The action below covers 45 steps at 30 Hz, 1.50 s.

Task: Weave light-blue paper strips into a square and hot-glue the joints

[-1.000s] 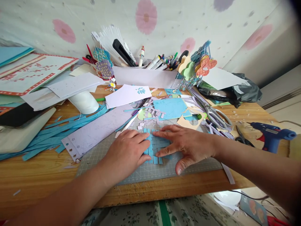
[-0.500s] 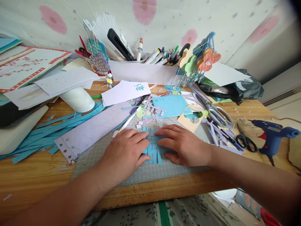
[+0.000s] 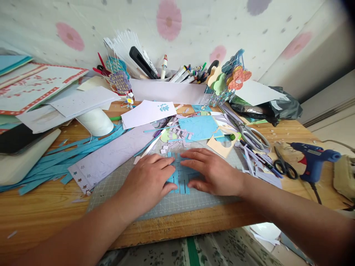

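A small mat woven from blue paper strips (image 3: pixel 181 176) lies on a grey cutting mat (image 3: pixel 116 184) near the table's front edge. My left hand (image 3: pixel 148 181) rests flat on the weave's left side, fingers stretched out over it. My right hand (image 3: pixel 215 171) lies flat on the right side, fingers pointing left and pressing the strips. Both hands cover much of the weave; only its middle shows between them.
Loose blue strips (image 3: pixel 55 159) and a lilac sheet (image 3: pixel 111 155) lie to the left. Scissors (image 3: pixel 251 135), smaller black scissors (image 3: pixel 283 166) and a blue glue gun (image 3: pixel 313 160) sit on the right. A pen holder (image 3: pixel 169 90) and a white roll (image 3: pixel 95 122) stand behind.
My right hand has drawn in toward the weave, its thumb tucked closer. The left hand has stayed put. The camera view shifted slightly.
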Each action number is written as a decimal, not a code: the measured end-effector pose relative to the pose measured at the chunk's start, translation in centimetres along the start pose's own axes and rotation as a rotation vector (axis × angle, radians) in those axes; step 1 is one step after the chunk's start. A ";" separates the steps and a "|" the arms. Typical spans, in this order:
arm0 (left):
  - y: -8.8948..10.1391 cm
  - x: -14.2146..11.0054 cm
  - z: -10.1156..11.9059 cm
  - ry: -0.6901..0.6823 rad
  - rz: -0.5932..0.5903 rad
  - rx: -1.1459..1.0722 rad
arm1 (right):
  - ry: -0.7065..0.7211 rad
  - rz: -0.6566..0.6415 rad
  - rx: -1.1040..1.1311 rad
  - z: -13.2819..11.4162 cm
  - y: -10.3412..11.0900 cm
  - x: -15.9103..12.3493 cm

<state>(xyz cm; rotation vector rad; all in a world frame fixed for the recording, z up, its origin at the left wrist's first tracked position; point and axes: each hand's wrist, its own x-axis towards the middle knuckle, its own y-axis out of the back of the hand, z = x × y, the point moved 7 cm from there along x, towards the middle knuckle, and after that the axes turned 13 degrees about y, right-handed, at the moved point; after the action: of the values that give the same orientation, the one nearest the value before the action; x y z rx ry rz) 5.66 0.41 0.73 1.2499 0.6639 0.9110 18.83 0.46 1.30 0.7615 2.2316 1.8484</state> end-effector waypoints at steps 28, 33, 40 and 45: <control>0.2 0.0 0.1 -0.008 0.015 0.035 | -0.096 0.030 -0.061 0.7 -1.5 0.3; 0.3 -0.1 0.2 -0.010 0.029 0.019 | -0.115 0.015 -0.086 0.8 -1.0 0.4; 0.1 0.0 0.2 0.003 0.002 0.022 | -0.141 -0.001 -0.053 1.1 -1.4 0.4; 0.0 -0.1 0.0 0.008 -0.010 0.032 | -0.145 -0.001 -0.038 1.0 -1.4 0.4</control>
<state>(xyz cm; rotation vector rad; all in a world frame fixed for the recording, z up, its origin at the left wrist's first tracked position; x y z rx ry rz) 5.67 0.33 0.72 1.2713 0.6932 0.9004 18.52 1.37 -0.22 0.8580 2.1016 1.7696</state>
